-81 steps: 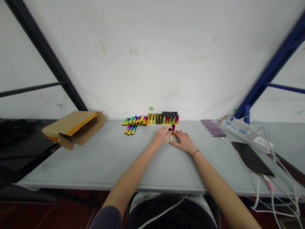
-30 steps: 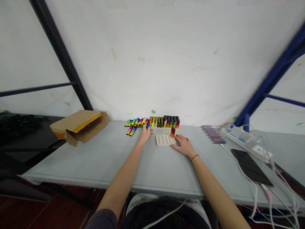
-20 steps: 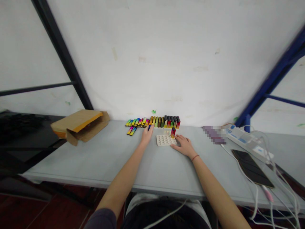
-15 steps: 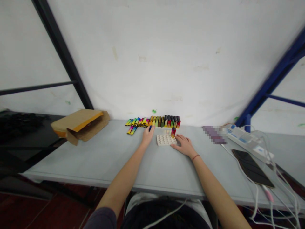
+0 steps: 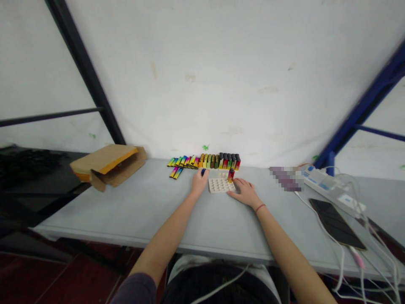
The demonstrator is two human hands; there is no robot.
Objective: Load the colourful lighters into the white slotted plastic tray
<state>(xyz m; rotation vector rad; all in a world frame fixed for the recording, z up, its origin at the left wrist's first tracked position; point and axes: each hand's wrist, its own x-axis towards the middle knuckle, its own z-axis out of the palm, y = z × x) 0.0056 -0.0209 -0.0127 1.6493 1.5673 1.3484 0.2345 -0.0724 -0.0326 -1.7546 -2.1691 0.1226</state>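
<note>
A white tray (image 5: 218, 185) with rows of round holes lies on the table. One red battery-like cylinder (image 5: 231, 175) stands upright in its back right corner. My right hand (image 5: 245, 192) rests at the tray's right edge, fingers apart. Just left of the tray, my left hand (image 5: 200, 180) is closed around a small dark blue cylinder (image 5: 203, 172). Behind it, colourful cylinders (image 5: 183, 161) lie in a row, with two more (image 5: 176, 172) in front. Upright yellow-topped cylinders (image 5: 209, 161) and black-topped ones (image 5: 229, 161) stand near the wall.
An open cardboard box (image 5: 109, 162) lies at the table's left. On the right are a blurred purple object (image 5: 285, 179), a dark phone (image 5: 337, 223), a white power strip (image 5: 332, 190) and several cables. A white wall rises behind the table.
My left hand has moved slightly right, toward the tray, with the dark blue cylinder in it. My right hand stays at the tray's edge.
</note>
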